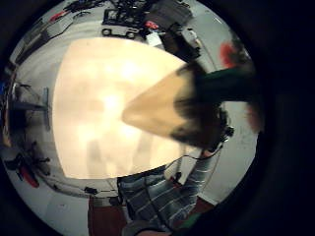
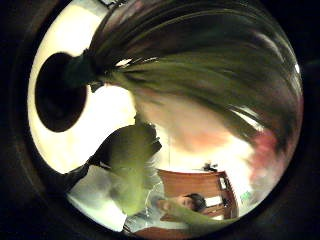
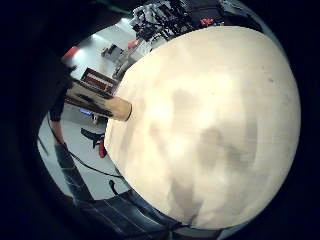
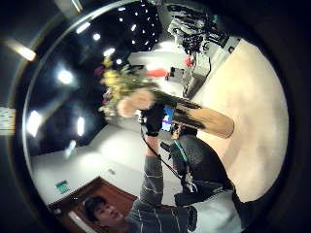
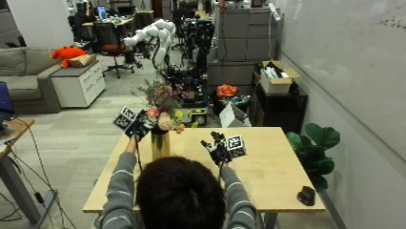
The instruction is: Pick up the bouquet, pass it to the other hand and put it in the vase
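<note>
Standing upright near left edge of pale wooden table (image 5: 273, 167): tall tan cylindrical vase (image 5: 160, 144), bouquet (image 5: 162, 106) (bushy mixed blooms, pink, yellow, green) sitting in its mouth. Gripping bouquet just above vase rim: left hand (image 5: 138, 126). Hovering apart over tabletop with fingers spread, holding nothing: right hand (image 5: 218, 149). Resting near table's right corner: 1 small black object (image 5: 306, 195).

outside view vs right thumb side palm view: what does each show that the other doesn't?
Only the outside view: the right hand raised over the table, fingers spread, holding nothing, and a small black object near the table's corner.
Only the right thumb side palm view: ceiling lights and the vase's side close up.
Both: the bouquet in the vase, the left hand at the flowers, the table.
</note>
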The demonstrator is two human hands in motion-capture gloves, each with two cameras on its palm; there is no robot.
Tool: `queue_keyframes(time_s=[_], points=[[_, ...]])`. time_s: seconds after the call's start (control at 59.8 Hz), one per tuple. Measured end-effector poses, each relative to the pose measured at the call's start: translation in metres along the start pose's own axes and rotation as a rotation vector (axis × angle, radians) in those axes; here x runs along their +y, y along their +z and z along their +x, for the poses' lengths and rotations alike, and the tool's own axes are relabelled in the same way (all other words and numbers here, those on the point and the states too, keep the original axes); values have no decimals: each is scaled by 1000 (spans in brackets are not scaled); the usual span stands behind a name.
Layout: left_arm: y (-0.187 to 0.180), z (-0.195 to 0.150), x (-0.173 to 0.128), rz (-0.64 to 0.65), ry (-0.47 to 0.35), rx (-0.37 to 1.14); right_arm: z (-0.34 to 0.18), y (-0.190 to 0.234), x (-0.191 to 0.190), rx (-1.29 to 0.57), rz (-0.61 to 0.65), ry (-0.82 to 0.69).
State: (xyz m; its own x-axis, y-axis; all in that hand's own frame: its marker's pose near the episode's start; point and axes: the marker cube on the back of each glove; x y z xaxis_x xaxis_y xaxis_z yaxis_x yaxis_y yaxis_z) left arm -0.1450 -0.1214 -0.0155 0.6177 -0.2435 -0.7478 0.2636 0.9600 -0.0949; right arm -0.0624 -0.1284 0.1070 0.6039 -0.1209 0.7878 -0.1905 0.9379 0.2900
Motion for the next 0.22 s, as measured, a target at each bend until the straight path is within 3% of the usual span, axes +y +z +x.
queue_keyframes(time_s=[0.033,0.1,0.184,0.217], points=[[1,-7,16,-63,28,24,-6,0,5,-42,-12,-41],[-4,-32,33,-77,-44,-17,-21,3,18,-172,-66,-48],[-13,-46,48,-63,-26,-15,-22,2,22,-147,-41,-68],[-19,-45,60,-65,50,-2,-25,1,25,-159,-36,-102]])
